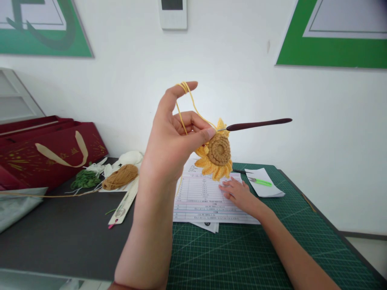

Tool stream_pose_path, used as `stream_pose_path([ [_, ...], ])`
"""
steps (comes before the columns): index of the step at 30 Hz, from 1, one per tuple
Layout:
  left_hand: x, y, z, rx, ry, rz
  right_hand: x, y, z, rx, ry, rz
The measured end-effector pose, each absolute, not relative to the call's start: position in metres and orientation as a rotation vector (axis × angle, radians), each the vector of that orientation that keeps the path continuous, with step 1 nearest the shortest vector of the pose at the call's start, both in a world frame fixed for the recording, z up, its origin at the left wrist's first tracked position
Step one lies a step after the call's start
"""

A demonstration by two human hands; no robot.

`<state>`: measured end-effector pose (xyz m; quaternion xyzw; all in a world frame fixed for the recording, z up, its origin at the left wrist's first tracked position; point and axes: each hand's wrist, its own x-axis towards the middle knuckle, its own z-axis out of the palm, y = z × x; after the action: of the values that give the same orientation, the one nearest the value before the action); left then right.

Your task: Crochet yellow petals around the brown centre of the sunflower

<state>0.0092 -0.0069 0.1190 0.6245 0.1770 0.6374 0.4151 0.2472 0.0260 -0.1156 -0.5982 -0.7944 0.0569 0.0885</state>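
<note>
This seems to be a small craft workplace, arranged in a plain room which looks rather like an office; which of the two it truly is, I cannot tell surely. The craft side is shown by the green cutting mat (211, 257) with its printed grid, by the yarn (121, 177) on the dark table (60, 249), and by the hook (260, 124) and the crocheted flower (220, 149). The office side is shown by printed sheets (205, 197) with ruled lines, and by the white wall (242, 60), where a panel (174, 21) and green-bordered boards (332, 52) are fixed.
</note>
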Motion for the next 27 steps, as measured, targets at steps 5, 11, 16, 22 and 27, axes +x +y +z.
stream_pose_path([
  [5,0.009,-0.006,0.12,1.569,0.439,1.6,0.247,0.026,-0.119,-1.749,-2.349,0.135],
  [11,0.009,-0.004,0.121,1.568,0.458,1.589,0.25,0.03,-0.126,-1.689,-2.301,0.099],
  [16,0.008,-0.003,0.121,1.581,0.487,1.63,0.253,0.036,-0.128,-1.593,-2.217,0.072],
  [22,0.004,-0.003,0.122,1.555,0.472,1.626,0.255,0.035,-0.118,-1.47,-2.077,0.05],
  [27,0.001,-0.005,0.122,1.549,0.462,1.626,0.258,0.036,-0.113,-1.422,-1.971,0.039],
])
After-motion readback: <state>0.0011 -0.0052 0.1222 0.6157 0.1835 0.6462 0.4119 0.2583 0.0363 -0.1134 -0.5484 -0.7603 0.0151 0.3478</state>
